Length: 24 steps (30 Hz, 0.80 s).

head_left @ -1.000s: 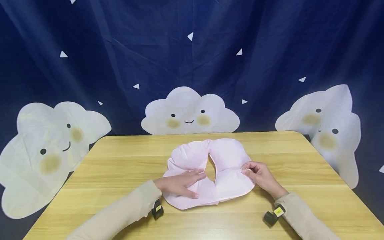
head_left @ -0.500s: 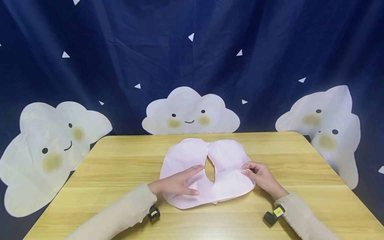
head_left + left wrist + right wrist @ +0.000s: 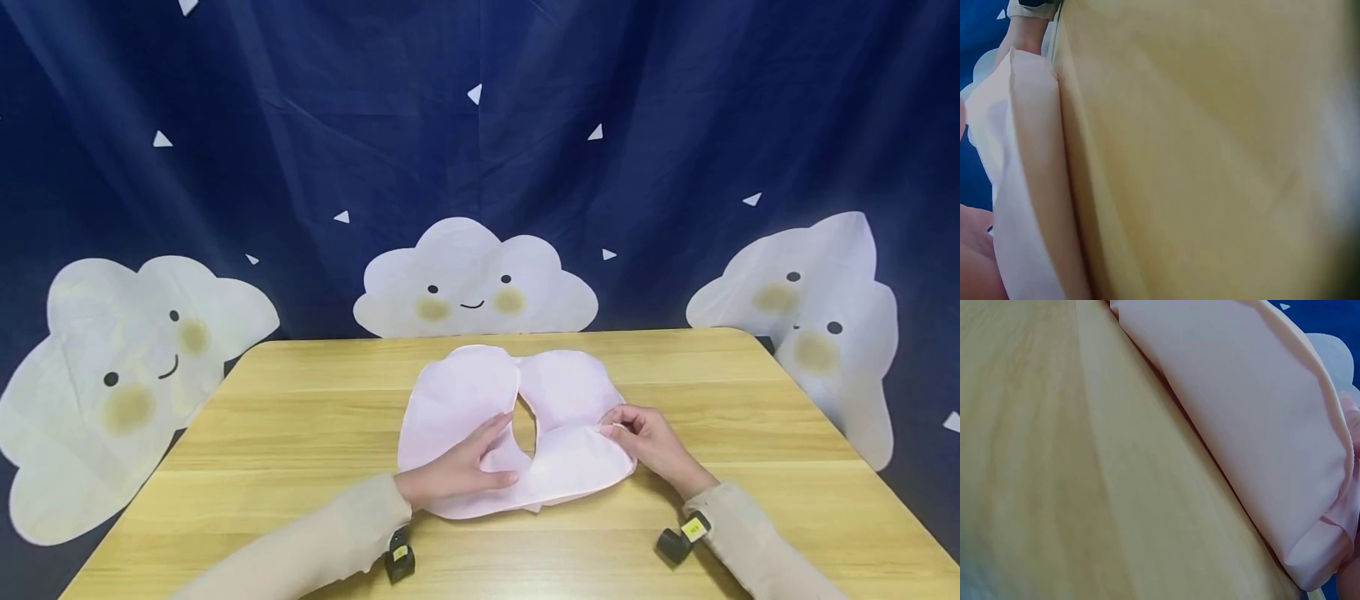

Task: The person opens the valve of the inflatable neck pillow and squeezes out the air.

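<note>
A pale pink bib-like cloth (image 3: 577, 383), rounded in lobes with a slender opening at its middle, lies on the wooden table. My left hand (image 3: 457, 471) rests over its left half, fingers extended toward the opening and thumb apart. At the right side, my right hand (image 3: 652, 442) pinches the cloth between thumb and fingers, where a fold runs inward. The left wrist view catches the cloth's near edge (image 3: 1035, 175) standing a little above the tabletop, with part of the left hand (image 3: 975, 256) at the border. In the right wrist view the cloth's rim (image 3: 1260, 425) curves up toward the right hand's fingers (image 3: 1350, 419).
The light wood table (image 3: 315, 417) extends on both sides of the cloth. Behind it hangs a dark blue curtain (image 3: 420, 150) with smiling clouds (image 3: 476, 275) and small white triangles. A small black camera is strapped at each wrist, such as the right one (image 3: 675, 546).
The cloth's left half was creased and now spreads smoother and wider. My left hand shifted left, then came back right across the cloth. The right hand has kept its pinch in place.
</note>
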Available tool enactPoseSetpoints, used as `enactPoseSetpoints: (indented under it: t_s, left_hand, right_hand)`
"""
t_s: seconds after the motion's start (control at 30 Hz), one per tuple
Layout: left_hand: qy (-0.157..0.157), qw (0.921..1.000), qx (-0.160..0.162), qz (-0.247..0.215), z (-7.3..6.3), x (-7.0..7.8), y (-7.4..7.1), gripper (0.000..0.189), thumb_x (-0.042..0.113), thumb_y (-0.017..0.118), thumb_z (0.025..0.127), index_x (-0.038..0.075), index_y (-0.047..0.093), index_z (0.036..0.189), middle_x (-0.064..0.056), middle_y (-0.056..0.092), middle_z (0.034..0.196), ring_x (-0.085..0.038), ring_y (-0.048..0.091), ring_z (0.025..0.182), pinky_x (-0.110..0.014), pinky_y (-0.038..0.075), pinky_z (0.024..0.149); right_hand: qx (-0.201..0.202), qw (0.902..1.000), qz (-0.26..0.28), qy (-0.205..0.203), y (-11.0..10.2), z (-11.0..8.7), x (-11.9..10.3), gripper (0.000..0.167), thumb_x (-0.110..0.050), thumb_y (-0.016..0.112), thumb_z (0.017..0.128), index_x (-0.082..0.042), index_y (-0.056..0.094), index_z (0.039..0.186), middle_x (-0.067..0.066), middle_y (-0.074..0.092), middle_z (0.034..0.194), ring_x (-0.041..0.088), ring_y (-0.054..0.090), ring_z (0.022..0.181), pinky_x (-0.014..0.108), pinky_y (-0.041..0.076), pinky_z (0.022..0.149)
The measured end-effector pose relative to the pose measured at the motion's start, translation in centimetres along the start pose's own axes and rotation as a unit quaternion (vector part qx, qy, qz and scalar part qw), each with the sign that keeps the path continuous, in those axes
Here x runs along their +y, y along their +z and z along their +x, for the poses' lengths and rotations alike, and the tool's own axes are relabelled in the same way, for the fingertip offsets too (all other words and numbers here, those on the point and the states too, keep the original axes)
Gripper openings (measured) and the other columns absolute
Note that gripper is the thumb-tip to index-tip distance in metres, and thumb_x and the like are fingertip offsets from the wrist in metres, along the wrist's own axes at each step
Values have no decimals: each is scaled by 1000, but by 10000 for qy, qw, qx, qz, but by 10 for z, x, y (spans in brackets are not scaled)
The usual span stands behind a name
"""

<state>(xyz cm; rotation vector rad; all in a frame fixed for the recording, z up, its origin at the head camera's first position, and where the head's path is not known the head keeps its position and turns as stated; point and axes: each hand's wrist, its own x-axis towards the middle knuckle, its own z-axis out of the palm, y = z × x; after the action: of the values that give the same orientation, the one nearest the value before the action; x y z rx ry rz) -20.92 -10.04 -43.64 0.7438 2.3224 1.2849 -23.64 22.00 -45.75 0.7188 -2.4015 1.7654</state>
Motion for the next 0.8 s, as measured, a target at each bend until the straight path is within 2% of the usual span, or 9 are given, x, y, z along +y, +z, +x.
enactPoseSetpoints:
  t_s: [0.2, 0.37, 0.6, 0.8]
  left_hand:
    - [-328, 9969, -130, -698, 3, 6, 10, 82, 47, 58, 90, 17, 13, 152, -1, 13, 158, -19, 10, 144, -43, 12, 116]
    - [-244, 9937, -156, -1084, 9, 7, 20, 80, 52, 54, 90, 25, 12, 152, 3, 15, 157, -19, 9, 144, -46, 11, 115]
    - [-85, 9932, 110, -1154, 21, 15, 38, 82, 46, 60, 89, 23, 12, 152, -2, 12, 157, -22, 9, 144, -48, 12, 115]
    - [-145, 9950, 337, -931, 28, 23, 52, 86, 44, 68, 84, 26, 16, 152, 1, 13, 157, -23, 11, 143, -51, 13, 113]
  right_hand:
    - [-23, 10000, 20, 31, 2, 0, -3, 5, 0, 63, 87, 4, 66, 86, -5, 66, 83, 4, 57, 74, 20, 47, 59]
    - [-58, 10000, 62, 8, 3, 0, -6, 5, 1, 62, 87, 5, 66, 87, -3, 66, 85, 4, 57, 76, 20, 47, 61]
    - [-60, 10000, 9, -31, 2, 0, -1, 5, 1, 63, 87, 4, 66, 87, -6, 66, 82, 4, 58, 75, 19, 48, 61]
    - [-91, 9999, 38, -83, 2, 0, -2, 4, 2, 63, 87, 5, 66, 87, -6, 66, 81, 4, 58, 75, 20, 48, 61]
